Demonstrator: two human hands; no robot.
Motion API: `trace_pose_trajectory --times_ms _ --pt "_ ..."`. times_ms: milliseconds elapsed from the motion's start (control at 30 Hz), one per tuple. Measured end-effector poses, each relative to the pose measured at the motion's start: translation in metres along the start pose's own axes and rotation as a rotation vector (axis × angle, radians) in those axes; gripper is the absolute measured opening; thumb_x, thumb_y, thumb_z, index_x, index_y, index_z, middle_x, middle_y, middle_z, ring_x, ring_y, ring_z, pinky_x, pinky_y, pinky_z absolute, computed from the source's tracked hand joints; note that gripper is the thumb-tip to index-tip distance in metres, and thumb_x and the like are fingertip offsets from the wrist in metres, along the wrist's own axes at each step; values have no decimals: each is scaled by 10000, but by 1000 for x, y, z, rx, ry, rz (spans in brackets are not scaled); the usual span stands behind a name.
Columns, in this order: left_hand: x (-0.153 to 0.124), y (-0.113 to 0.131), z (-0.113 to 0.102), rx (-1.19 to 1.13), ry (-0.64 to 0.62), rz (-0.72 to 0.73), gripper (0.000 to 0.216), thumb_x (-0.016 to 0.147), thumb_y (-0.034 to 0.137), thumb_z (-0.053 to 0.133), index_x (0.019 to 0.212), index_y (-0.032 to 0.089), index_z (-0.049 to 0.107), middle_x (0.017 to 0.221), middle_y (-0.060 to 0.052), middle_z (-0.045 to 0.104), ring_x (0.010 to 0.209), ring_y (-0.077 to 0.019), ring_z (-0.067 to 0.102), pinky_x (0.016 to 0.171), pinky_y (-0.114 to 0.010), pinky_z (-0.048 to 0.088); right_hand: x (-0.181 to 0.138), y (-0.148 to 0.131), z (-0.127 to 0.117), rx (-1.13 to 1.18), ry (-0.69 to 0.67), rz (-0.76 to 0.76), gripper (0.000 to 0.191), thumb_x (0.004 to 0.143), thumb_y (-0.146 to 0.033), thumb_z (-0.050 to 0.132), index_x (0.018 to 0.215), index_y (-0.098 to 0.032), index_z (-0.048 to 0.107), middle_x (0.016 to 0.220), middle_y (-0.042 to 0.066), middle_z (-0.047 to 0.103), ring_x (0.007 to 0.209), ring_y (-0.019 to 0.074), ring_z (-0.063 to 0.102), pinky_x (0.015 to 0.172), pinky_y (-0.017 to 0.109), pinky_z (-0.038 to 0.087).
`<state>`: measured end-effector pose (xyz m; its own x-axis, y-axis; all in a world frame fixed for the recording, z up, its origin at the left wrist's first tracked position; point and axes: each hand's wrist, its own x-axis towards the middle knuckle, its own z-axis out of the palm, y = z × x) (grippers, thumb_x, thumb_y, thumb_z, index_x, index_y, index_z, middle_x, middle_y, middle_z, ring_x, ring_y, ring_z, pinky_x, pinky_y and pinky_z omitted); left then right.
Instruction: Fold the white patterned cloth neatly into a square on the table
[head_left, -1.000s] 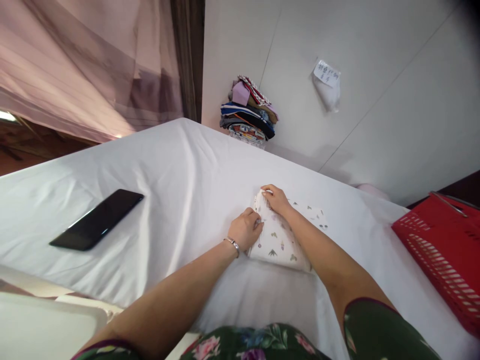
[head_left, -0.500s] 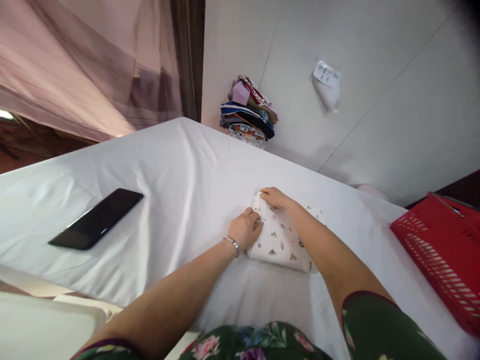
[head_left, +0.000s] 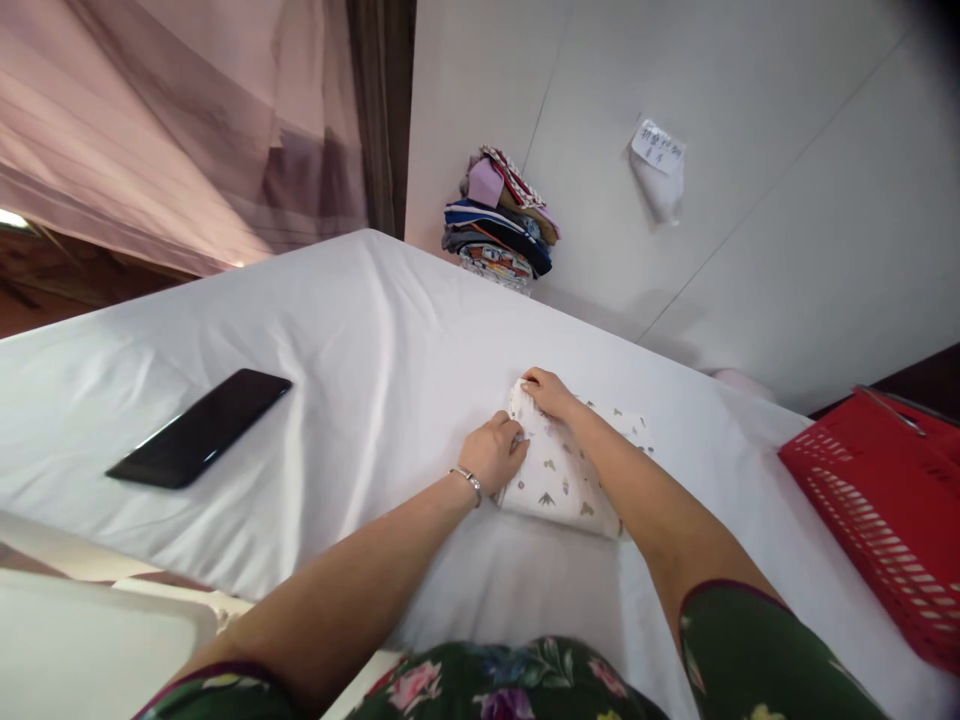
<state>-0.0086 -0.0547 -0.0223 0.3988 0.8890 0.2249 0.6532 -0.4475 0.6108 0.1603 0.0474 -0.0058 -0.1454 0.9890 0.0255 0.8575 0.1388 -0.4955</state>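
Note:
A small white folded cloth (head_left: 564,480) with tiny printed figures lies on the white sheet (head_left: 360,400) in front of me. My left hand (head_left: 493,452), a bracelet at the wrist, rests at the cloth's left edge with its fingers curled and pinching the fabric. At the cloth's far left corner, the fingers of my right hand (head_left: 549,391) are bent down and gripping the folded edge. My right forearm crosses over the cloth and hides part of it.
A black phone (head_left: 201,426) lies flat on the sheet to the left. A stack of folded colourful clothes (head_left: 501,224) stands against the wall at the far corner. A red plastic basket (head_left: 885,498) sits at the right edge. A white tray (head_left: 82,650) is at the lower left.
Both hands stay on the cloth's left side with only small shifts of the fingers. The view has moved slightly.

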Motion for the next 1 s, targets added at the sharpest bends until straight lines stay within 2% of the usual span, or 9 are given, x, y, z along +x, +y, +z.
trace_pose_trajectory --times_ms 100,200,267,333,433,633,800,900,1000 --pt "0 -1 1 -34 62 26 192 829 306 464 907 197 600 946 -30 560 806 -141 561 712 -265 469 5 2 0 1 -34 7 167 787 -185 513 890 -160 641 888 17 639 799 132 565 750 221 420" --pt "0 -2 3 -76 134 129 266 826 329 489 1031 187 581 1115 -58 551 1055 -171 500 905 -300 434 8 3 1 -19 -48 24 177 799 -215 520 900 -165 656 869 19 648 765 139 574 733 225 427" --pt "0 -3 4 -75 86 209 376 821 377 503 1135 173 539 1259 -75 488 1201 -193 403 1012 -345 363 7 3 1 -45 -41 34 181 808 -228 520 915 -174 656 900 24 648 802 152 578 754 234 422" --pt "1 -4 6 -53 -21 243 435 822 411 500 1177 162 518 1327 -81 441 1279 -211 317 1056 -387 314 3 1 1 -79 -16 45 193 820 -256 521 947 -182 644 960 40 638 874 173 571 806 259 406" --pt "2 -8 7 -27 -96 241 425 835 418 475 1172 165 532 1334 -76 444 1306 -214 281 1067 -405 302 -9 -4 -2 -135 45 56 231 830 -308 526 1006 -185 608 1026 63 613 994 206 527 916 323 342" --pt "8 -17 13 -30 -30 274 422 827 423 477 1152 166 560 1289 -77 492 1281 -212 329 1061 -398 331 -57 -2 -16 -275 178 -130 253 885 -246 429 1114 -180 513 1150 72 542 1141 190 428 995 376 255" --pt "9 -19 14 -31 -7 264 437 817 445 479 1129 155 580 1279 -78 503 1262 -211 361 1065 -390 336 -87 30 -28 -304 58 -92 413 915 -378 373 1285 -200 412 1362 77 369 1312 221 225 1059 439 149" --pt "9 -18 12 -25 -22 244 446 817 456 472 1131 158 582 1280 -69 504 1257 -212 367 1065 -397 339 -88 49 -28 -308 -41 -31 551 907 -486 331 1374 -194 313 1440 69 219 1345 236 139 1077 458 108" --pt "9 -17 10 -18 -31 243 446 818 453 470 1127 152 585 1282 -65 503 1253 -208 373 1071 -383 336 -87 54 -26 -311 -56 -31 598 910 -524 270 1406 -188 257 1458 56 152 1358 218 85 1088 453 84"
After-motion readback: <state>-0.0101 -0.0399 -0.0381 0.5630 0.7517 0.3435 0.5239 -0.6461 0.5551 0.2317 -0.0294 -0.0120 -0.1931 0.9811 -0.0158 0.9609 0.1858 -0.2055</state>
